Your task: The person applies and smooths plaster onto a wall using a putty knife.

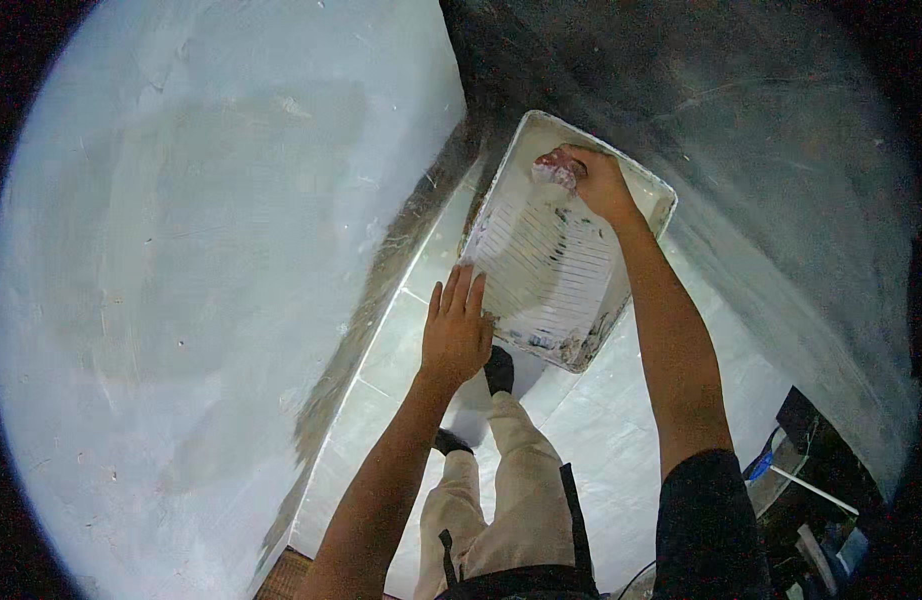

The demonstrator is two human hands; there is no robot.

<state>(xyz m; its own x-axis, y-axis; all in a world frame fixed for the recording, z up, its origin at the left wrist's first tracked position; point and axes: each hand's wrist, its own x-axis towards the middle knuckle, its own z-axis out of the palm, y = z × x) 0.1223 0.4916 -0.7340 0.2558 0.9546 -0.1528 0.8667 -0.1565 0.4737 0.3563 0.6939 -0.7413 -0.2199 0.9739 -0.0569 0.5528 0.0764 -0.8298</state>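
Note:
A white paint tray [593,262], ribbed and smeared with pale paint, lies ahead of me at a slant. In its far, deeper end my right hand [599,180] is closed round a reddish lump [555,168] coated in white paint. The fingers cover part of the lump, so its exact kind does not show. By the tray's near left edge is my left hand [459,325], palm down with its fingers stretched out and nothing held. Its fingertips are at the tray's rim; whether they press on it I cannot tell.
A pale, patchy wall [231,250] rises along the left. Another wall [761,130], dark grey, stands at the right. Light floor tiles [371,400] lie below, with my dark shoes [498,370] near the tray. Dark clutter [816,500] and a white stick [816,490] lie lower right.

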